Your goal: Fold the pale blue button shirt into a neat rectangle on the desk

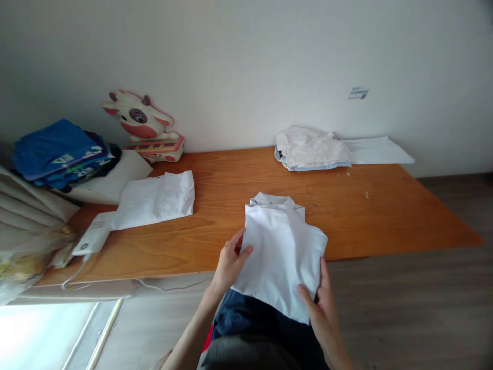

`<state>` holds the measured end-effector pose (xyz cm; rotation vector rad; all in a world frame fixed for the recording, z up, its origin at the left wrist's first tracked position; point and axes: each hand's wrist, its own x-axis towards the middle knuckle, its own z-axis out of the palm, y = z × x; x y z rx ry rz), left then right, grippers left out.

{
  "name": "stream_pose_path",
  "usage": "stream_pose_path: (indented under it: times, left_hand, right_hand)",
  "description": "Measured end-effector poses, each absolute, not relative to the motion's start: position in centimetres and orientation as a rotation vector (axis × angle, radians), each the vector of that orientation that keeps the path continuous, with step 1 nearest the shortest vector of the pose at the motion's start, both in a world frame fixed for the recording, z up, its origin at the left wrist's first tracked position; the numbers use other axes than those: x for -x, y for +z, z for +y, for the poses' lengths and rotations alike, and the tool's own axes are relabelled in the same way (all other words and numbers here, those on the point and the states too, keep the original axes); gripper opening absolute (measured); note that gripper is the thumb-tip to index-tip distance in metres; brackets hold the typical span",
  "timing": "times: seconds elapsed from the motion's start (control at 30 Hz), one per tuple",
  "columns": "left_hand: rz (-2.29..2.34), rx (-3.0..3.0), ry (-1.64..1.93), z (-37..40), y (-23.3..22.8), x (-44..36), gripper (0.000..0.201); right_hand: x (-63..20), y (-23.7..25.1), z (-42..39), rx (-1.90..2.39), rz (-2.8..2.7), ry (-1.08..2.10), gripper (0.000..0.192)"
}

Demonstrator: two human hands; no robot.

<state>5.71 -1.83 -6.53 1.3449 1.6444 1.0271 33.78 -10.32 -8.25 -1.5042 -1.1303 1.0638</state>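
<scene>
A folded white shirt [283, 252] is between my two hands at the table's front edge, its collar end over the wood and its lower end hanging past the edge above my lap. My left hand [231, 259] grips its left side, thumb on top and fingers partly hidden beneath. On the lower right side, my right hand [321, 306] pinches the cloth, thumb on top and fingers behind. Another folded white garment [157, 198] lies on the table to the left.
The wooden table [227, 174] stands against the wall. At its back are a cow toy keyboard [144, 126], folded light clothes [311, 148] and white paper [377, 150]. Blue clothes [61, 151] top a white box [111, 180] at left, near a white device [93, 234] with a cable.
</scene>
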Motion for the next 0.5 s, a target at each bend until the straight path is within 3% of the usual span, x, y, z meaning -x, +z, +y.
stream_pose_path:
  times: [0.1,0.23,0.3,0.4,0.5]
  left_hand:
    - [1.767,-1.528,1.010,-0.9,-6.3,-5.7,0.049]
    - [1.659,-1.340,1.139,-0.4,-5.6,-6.1,0.045]
    - [1.487,-1.163,1.222,-1.0,-5.3,-6.4,0.043]
    - [1.246,-0.906,1.392,-3.5,-5.1,-6.1,0.027]
    - [0.993,-0.663,1.267,-7.7,-5.7,-4.2,0.039]
  right_hand:
    - [-35.2,-6.7,-9.5,1.604,-1.247,1.058,0.094]
    - [-36.4,-5.0,-8.4,1.538,-1.483,1.169,0.052]
    - [-37.0,-4.8,-8.2,1.456,-1.533,1.166,0.040]
    - [-38.5,-5.7,-9.0,1.358,-1.537,1.262,0.045]
    - [-40.6,-7.0,-10.6,1.149,-1.615,1.523,0.063]
